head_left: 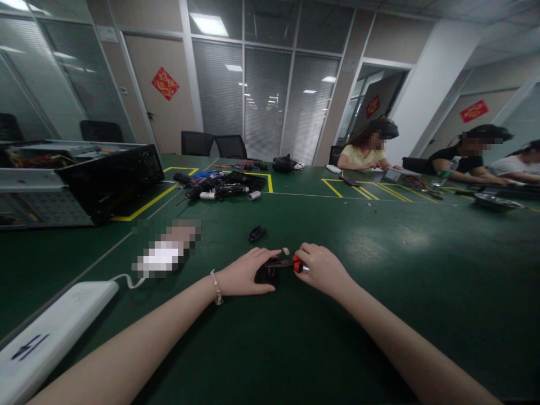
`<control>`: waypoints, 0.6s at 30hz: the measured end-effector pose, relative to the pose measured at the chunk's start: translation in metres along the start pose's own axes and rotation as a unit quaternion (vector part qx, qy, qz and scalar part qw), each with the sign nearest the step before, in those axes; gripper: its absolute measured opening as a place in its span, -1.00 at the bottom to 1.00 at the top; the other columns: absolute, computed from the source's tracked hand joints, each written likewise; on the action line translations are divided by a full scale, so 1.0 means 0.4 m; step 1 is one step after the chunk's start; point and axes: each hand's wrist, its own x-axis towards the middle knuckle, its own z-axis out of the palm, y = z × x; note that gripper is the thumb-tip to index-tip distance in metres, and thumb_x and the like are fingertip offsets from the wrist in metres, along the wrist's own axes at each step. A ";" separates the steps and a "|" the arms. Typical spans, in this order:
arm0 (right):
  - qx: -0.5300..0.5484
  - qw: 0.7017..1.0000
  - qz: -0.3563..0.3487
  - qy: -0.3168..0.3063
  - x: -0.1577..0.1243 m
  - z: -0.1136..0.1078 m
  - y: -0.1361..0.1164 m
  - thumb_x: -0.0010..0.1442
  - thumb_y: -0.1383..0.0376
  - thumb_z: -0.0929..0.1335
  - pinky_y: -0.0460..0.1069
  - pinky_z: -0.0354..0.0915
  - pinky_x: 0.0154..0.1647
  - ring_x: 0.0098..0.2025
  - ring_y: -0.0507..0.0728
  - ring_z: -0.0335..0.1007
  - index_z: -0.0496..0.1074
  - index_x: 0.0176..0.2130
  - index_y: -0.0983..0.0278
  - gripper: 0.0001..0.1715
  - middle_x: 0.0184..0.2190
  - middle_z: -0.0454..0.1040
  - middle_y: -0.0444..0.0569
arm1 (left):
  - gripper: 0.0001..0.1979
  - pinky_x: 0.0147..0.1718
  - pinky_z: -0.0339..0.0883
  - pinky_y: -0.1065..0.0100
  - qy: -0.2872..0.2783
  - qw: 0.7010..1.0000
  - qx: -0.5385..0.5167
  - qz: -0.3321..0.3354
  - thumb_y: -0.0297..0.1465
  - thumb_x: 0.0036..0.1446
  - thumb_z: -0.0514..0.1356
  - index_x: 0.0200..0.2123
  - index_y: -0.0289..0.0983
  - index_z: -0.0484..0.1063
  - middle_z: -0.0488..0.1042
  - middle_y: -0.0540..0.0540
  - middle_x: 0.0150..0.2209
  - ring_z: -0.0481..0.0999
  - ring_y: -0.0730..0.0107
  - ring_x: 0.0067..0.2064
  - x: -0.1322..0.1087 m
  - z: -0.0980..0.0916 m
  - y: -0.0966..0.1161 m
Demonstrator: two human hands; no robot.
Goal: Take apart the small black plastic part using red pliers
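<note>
My right hand is closed around the red handles of a pair of pliers, whose dark metal jaws point left. Under those jaws, a small black box-like piece lies on the green tabletop. My left hand grips this piece from the left, fingers above and thumb below, hiding part of it. The jaws reach the piece's upper edge; whether they bite on it I cannot tell. A tiny tan scrap lies just beyond the pliers. Farther off sits a small black plastic part.
An opened computer case stands at the left. Near my left forearm are a white power bank with a cable and a blurred-out item. Tools and cables are heaped beyond. Several people sit at the right, one in a yellow top.
</note>
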 end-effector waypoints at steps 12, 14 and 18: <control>0.003 1.000 0.004 0.007 0.000 -0.001 -0.006 0.00 0.27 0.31 -0.04 0.20 -0.30 -0.32 0.07 0.28 0.40 -0.28 0.30 -0.77 -0.32 0.37 -0.01 | -0.25 -0.04 0.16 0.12 0.003 1.000 0.001 -0.003 -0.19 -0.05 0.22 0.17 -0.11 -0.07 0.19 -0.14 0.07 0.22 0.15 0.03 0.000 0.001 0.003; 0.005 1.000 0.001 0.007 0.000 0.002 -0.003 0.00 0.26 0.30 -0.04 0.20 -0.31 -0.32 0.07 0.27 0.39 -0.30 0.30 -0.78 -0.33 0.37 -0.01 | -0.25 -0.03 0.14 0.12 0.005 1.000 0.003 0.000 -0.19 -0.05 0.22 0.17 -0.11 -0.06 0.19 -0.14 0.07 0.22 0.15 0.03 -0.001 0.001 0.001; 0.007 1.000 -0.004 0.001 0.001 0.003 0.003 0.01 0.26 0.30 -0.05 0.19 -0.31 -0.33 0.07 0.27 0.39 -0.30 0.30 -0.78 -0.34 0.36 -0.01 | -0.24 -0.02 0.13 0.10 0.005 1.000 0.001 0.003 -0.18 -0.06 0.22 0.17 -0.11 -0.06 0.20 -0.13 0.06 0.22 0.14 0.03 -0.001 0.001 0.000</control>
